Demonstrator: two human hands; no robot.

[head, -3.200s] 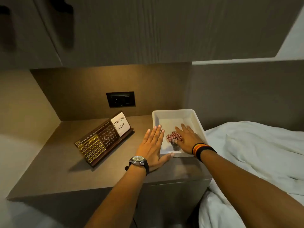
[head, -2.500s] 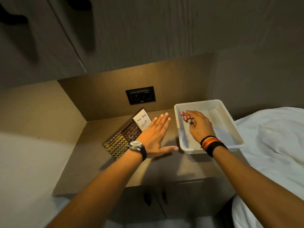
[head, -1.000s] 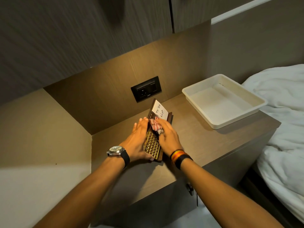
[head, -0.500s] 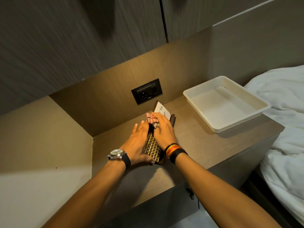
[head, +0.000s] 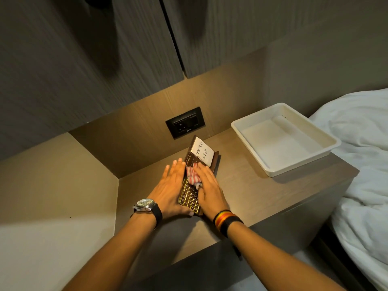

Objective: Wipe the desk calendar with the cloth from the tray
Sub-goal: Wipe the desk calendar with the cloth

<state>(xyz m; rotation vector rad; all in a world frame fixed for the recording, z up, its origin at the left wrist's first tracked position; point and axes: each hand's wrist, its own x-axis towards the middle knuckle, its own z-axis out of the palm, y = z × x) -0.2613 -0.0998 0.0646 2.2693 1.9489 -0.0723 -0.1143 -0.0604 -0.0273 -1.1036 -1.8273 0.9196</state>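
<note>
The dark wooden desk calendar [head: 190, 195] with gold date tiles stands tilted on the bedside table [head: 247, 192], a white "To Do List" note on its far end. My right hand [head: 207, 187] presses a red-and-white checked cloth [head: 192, 177] against the middle of the calendar's face. My left hand [head: 169, 191] lies flat along the calendar's left side, thumb hooked under its near end, steadying it. The white tray [head: 315, 159] sits at the right of the table with nothing in it.
A black wall socket [head: 185, 122] is set in the back panel just behind the calendar. Cabinet doors [head: 126, 49] hang overhead. A bed with white bedding [head: 365, 175] borders the table on the right. A side panel closes the table's left.
My right hand took the cloth out of the tray and brought it to the calendar. Over the last second it slid the cloth up towards the note, then back down to the middle.
</note>
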